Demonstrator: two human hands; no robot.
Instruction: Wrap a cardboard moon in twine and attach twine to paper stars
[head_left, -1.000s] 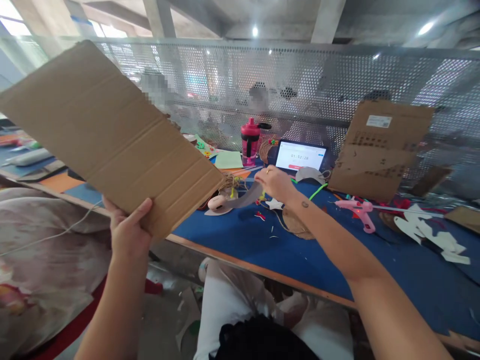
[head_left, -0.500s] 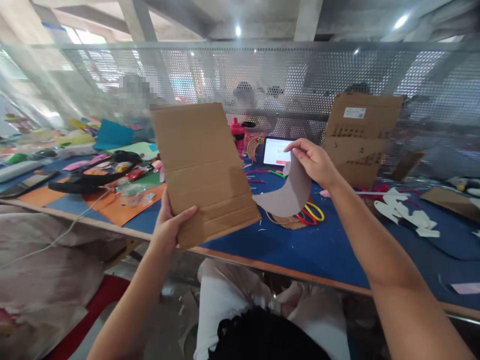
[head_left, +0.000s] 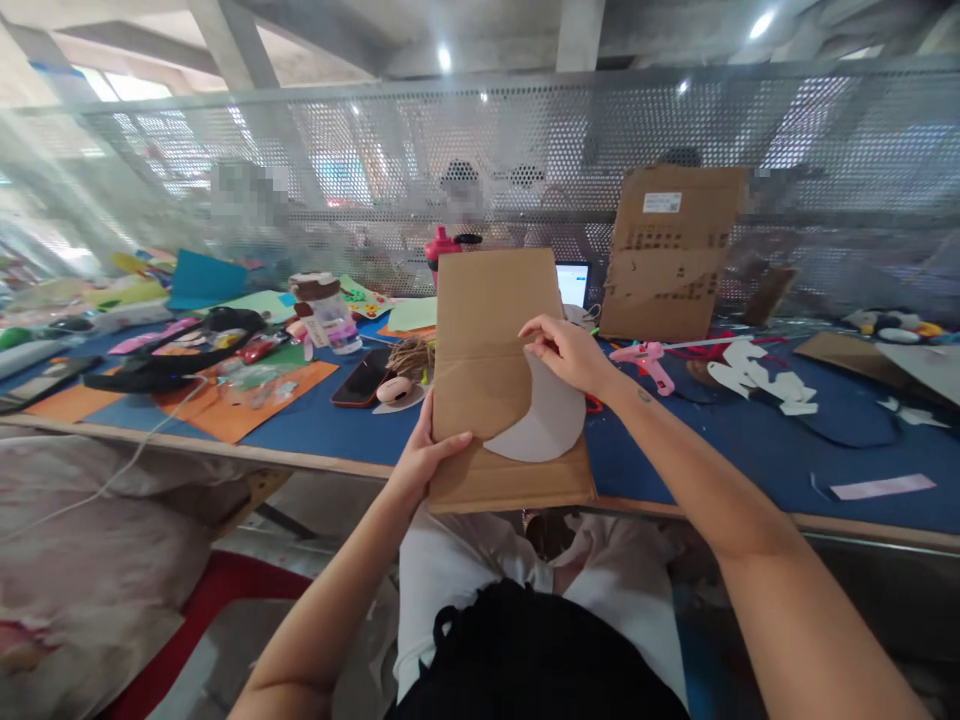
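My left hand [head_left: 427,456] grips the lower left edge of a brown cardboard sheet [head_left: 487,340], held upright over the near edge of the blue table [head_left: 675,470]. My right hand [head_left: 566,350] pinches the top of a grey crescent-shaped cutout [head_left: 540,425] and holds it flat against the sheet's right side. The crescent's curved edge sticks out past the sheet on the right.
A pink glue gun [head_left: 645,358], white paper cutouts [head_left: 757,385] and a leaning cardboard box panel [head_left: 671,250] lie to the right. A phone [head_left: 361,378], twine, a jar [head_left: 322,310], orange paper [head_left: 247,395] and a black bag sit left. A tablet [head_left: 574,283] and pink bottle stand behind the sheet, before the perforated metal screen.
The left hand swung the cardboard sheet from the far left to the centre in front of me. The right hand lifted the grey crescent off the table and laid it against the sheet.
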